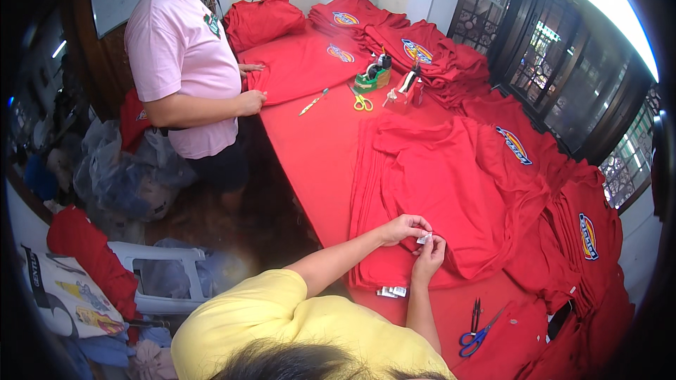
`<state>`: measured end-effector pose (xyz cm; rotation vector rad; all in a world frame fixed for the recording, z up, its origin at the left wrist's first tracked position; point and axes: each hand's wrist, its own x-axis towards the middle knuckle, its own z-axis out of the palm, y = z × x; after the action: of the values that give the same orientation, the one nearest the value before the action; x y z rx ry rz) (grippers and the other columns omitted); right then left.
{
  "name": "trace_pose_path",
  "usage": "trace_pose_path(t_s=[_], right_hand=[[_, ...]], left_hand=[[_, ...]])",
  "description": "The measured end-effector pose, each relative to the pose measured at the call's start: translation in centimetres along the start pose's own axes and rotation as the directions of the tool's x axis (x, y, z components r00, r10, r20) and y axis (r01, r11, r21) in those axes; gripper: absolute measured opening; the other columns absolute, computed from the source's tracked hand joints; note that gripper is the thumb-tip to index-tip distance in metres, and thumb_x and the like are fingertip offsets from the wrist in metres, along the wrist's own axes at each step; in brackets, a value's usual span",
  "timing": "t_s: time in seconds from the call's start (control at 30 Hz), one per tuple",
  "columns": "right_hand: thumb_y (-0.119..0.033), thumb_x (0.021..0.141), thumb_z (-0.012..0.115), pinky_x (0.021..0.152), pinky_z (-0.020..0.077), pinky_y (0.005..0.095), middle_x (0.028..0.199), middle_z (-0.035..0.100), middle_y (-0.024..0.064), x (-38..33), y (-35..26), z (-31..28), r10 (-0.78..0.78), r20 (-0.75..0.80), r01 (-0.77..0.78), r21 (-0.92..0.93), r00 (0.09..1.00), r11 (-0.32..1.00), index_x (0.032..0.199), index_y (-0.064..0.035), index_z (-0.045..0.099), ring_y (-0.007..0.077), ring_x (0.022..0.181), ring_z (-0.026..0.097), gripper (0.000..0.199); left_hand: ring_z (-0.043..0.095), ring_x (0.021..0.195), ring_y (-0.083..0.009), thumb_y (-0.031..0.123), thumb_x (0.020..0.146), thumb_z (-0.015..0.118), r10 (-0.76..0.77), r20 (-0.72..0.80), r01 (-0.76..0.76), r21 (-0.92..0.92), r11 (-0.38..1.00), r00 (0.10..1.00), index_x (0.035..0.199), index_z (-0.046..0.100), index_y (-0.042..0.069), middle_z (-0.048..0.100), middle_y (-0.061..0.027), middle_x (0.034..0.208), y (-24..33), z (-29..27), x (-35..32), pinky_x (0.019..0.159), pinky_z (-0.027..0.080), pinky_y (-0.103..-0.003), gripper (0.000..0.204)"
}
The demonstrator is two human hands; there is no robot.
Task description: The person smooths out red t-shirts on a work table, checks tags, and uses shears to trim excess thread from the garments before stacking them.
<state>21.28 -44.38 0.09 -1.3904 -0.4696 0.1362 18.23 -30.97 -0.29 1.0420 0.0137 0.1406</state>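
Between the fingertips of both hands is a small white label (424, 238) at the near edge of a red shirt (451, 176). My left hand (406, 228) pinches it from the left, and my right hand (429, 255) pinches it from below. The shirt lies spread on top of a stack of folded red shirts (362, 190). More white labels (391, 291) stick out from under the stack's near edge. To the right of my right forearm lie blue-handled scissors (475, 338) and small black thread snips (476, 314).
Yellow scissors (362, 102), a pen (313, 101), a green tape dispenser (373, 75) and a red one (405, 93) stand farther up the red table (303, 148). Piles of red shirts (563, 232) line the right side. Across the table's left, a person in pink (186, 49) handles a shirt.
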Motion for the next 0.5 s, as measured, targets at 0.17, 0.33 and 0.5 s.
trace_pose_path(t_s=[0.17,0.33,0.5], right_hand=[[-0.009,0.093,0.052,0.049,0.0452,0.0198,0.079,0.055,0.0030,0.0,-0.1,-0.1,0.025,0.016,-0.026,0.023,1.000,0.999,0.091,-0.0016,0.051,0.0061,0.060,0.050,0.008],[-0.009,0.093,0.049,0.048,0.0443,0.0192,0.080,0.054,0.0035,0.2,0.9,-0.8,-0.017,0.005,0.017,0.000,1.000,1.000,0.094,-0.0022,0.050,0.0062,0.060,0.050,0.006],[-0.009,0.093,0.050,0.049,0.0437,0.0203,0.079,0.053,0.0011,1.1,3.2,-1.8,0.029,0.037,-0.032,0.082,0.999,0.996,0.098,-0.0044,0.052,0.0070,0.061,0.050,0.008]], left_hand=[[0.057,0.082,-0.0105,0.003,0.085,0.062,0.009,-0.021,-0.009,0.008,1.000,1.000,0.101,0.060,-0.001,0.062,-0.0039,0.091,0.0,0.1,-0.1,0.075,0.048,-0.024,0.016],[0.059,0.086,-0.0110,0.005,0.086,0.063,0.037,0.012,-0.038,0.020,0.999,0.999,0.101,0.061,0.001,0.063,-0.0041,0.093,-0.4,0.1,0.4,0.078,0.049,-0.026,0.015],[0.062,0.089,-0.0165,0.006,0.083,0.066,-0.066,-0.097,0.063,-0.032,0.997,0.993,0.102,0.062,0.004,0.065,-0.0066,0.095,-0.1,0.9,0.5,0.079,0.051,-0.030,0.020]])
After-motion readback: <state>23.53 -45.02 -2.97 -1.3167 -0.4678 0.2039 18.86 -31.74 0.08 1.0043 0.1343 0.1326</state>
